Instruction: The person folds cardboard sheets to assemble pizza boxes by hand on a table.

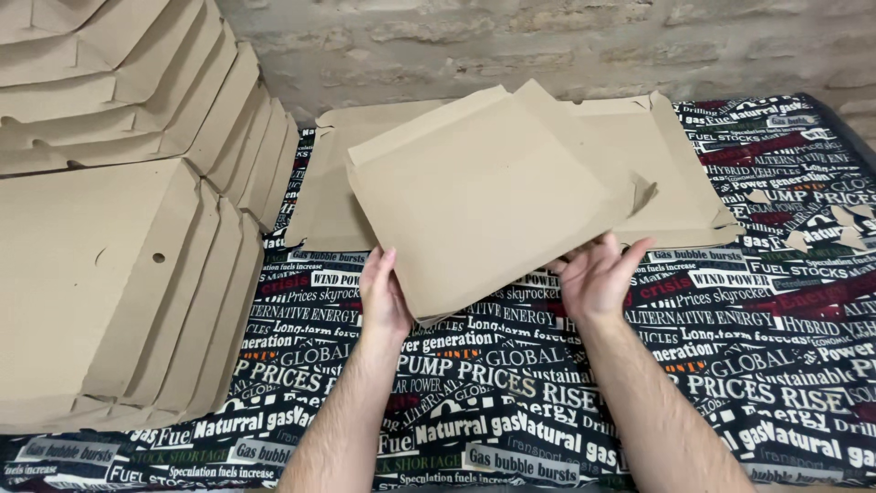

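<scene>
Head view, risk first: possibly slipping, the folded cardboard box [484, 196], being held only along its two near edges and tilting up off the cloth-covered table [566, 402]. Likely sagging at the far side, with nothing supporting that half. Possibly springing open at the loose corner tab on the right [644, 194], already sticking out and creasing. Possibly catching on the flat cardboard blanks [680, 173] lying underneath and behind, overlapping them and dragging one askew if slid. Possibly knocking the tall leaning stack of folded boxes [119, 274] on the left, standing near the left forearm and tipped like fallen dominoes.

Then the hands. Left hand [383, 297]: gripping the box's near left edge, fingers close together and extending up along the side, thumb apparently on top; half closed, pinching the cardboard rather than clenching. Right hand [598, 274]: clasping the near right edge, fingers slightly fanned and curling under the board, thumb pointing toward the corner tab; loosely closed on the cardboard. Fingertips under the box: hidden, so grip depth unclear.

Sitting between both hands, the box: raised at the near corner, centre of the table, above the printed black cloth, in front of the brick wall [547, 46].
</scene>
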